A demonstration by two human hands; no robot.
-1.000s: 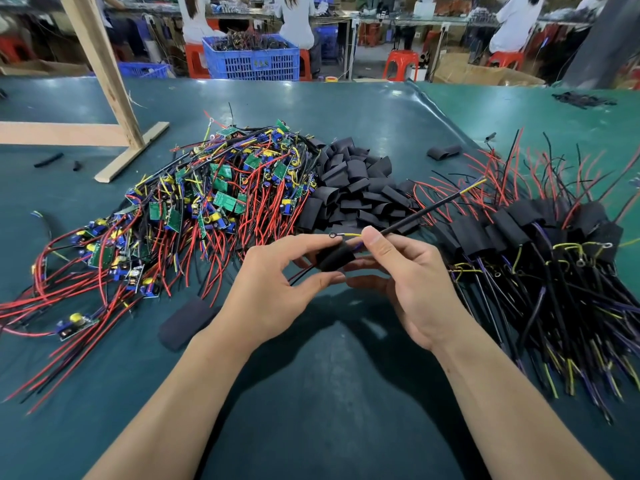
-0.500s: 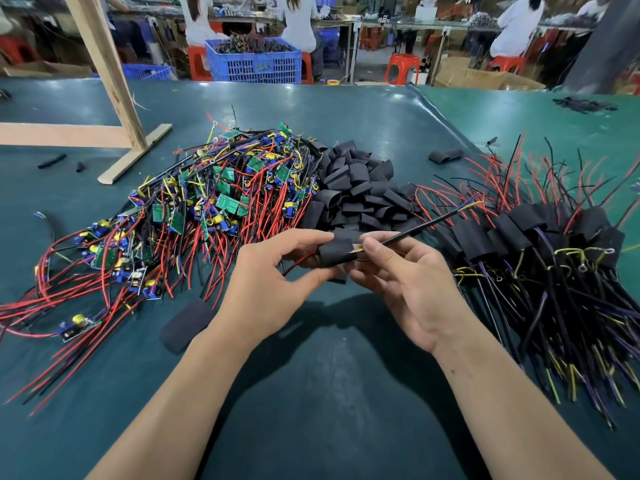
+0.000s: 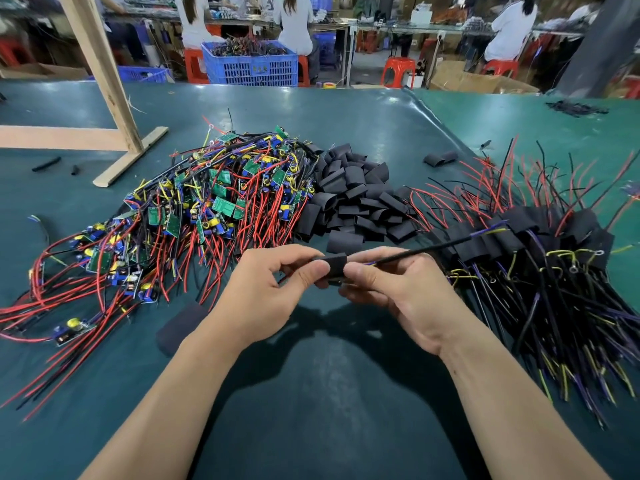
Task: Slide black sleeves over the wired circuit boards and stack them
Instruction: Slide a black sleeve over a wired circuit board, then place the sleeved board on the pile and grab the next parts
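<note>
both hands pinch one black sleeve (image 3: 331, 268) over a wired board, just above the tabletop (image 3: 346, 393).

the left hand (image 3: 263, 289) fingers (image 3: 310, 273) press together on the sleeve's left end; the right hand (image 3: 398, 292) fingers (image 3: 360, 271) clamp its right end and the cable (image 3: 429, 249), likely bracing the sleeve while it is seated. left of the fingers lies the bare board pile (image 3: 214, 199), beyond them the loose sleeves (image 3: 353, 199), right the finished stack (image 3: 540, 244). dark green mat; busy workshop behind.
</note>
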